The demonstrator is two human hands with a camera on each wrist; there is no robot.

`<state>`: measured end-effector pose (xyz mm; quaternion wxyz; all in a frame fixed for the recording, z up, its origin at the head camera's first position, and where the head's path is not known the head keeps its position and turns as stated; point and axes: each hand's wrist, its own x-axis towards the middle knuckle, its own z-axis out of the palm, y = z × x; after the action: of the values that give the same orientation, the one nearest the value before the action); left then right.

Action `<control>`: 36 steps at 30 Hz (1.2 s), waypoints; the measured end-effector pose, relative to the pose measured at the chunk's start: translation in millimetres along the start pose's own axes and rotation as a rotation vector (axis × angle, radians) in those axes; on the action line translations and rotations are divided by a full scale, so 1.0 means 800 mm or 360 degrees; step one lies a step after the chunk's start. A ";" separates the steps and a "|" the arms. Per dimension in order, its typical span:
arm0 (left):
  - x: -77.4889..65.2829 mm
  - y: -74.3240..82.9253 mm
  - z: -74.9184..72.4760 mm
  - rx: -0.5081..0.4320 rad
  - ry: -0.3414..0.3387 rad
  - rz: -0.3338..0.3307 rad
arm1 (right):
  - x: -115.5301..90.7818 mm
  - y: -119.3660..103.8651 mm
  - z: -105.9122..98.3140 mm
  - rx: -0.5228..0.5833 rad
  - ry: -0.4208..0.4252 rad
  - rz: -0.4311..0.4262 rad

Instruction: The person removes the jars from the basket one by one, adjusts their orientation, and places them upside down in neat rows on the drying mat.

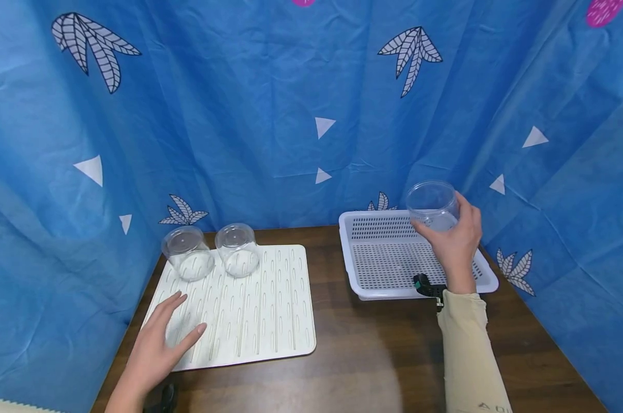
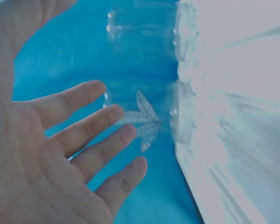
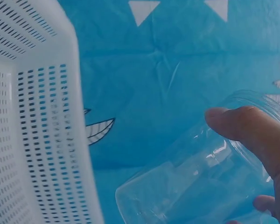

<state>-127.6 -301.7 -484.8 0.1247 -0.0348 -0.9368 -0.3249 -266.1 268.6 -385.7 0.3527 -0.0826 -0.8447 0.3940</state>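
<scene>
My right hand point(image 1: 457, 236) grips a clear plastic jar point(image 1: 431, 201) near its rim and holds it above the back right part of a white basket point(image 1: 360, 293). In the right wrist view the jar point(image 3: 182, 182) is tilted, with the thumb across it just below the threaded rim. My left hand point(image 1: 154, 344) hovers over the near left part of a white ribbed mat point(image 1: 270, 321), fingers spread and holding nothing. Beyond it, two more clear jars, a left one point(image 1: 187, 252) and a right one point(image 1: 237, 250), stand bottom up along the mat's back edge.
Both mat and basket lie on a dark wooden table point(image 1: 353, 355), with bare wood between them. A blue patterned curtain point(image 1: 270, 126) hangs close behind the table and along both sides. The basket's perforated walls point(image 3: 51, 140) rise on every side.
</scene>
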 end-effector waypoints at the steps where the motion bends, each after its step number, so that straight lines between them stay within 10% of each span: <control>1: 0.003 0.005 -0.002 -0.0010 -0.0001 0.0007 | 0.000 -0.004 -0.001 -0.0006 0.0012 -0.0032; 36: 0.079 0.105 -0.034 -0.0330 -0.0040 0.0389 | -0.055 -0.117 -0.007 -0.0140 0.0005 -0.0946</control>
<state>-170.9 -253.2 -397.4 0.1474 -0.1653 -0.8885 -0.4018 -217.1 190.6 -339.0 0.4498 0.1525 -0.8476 0.2366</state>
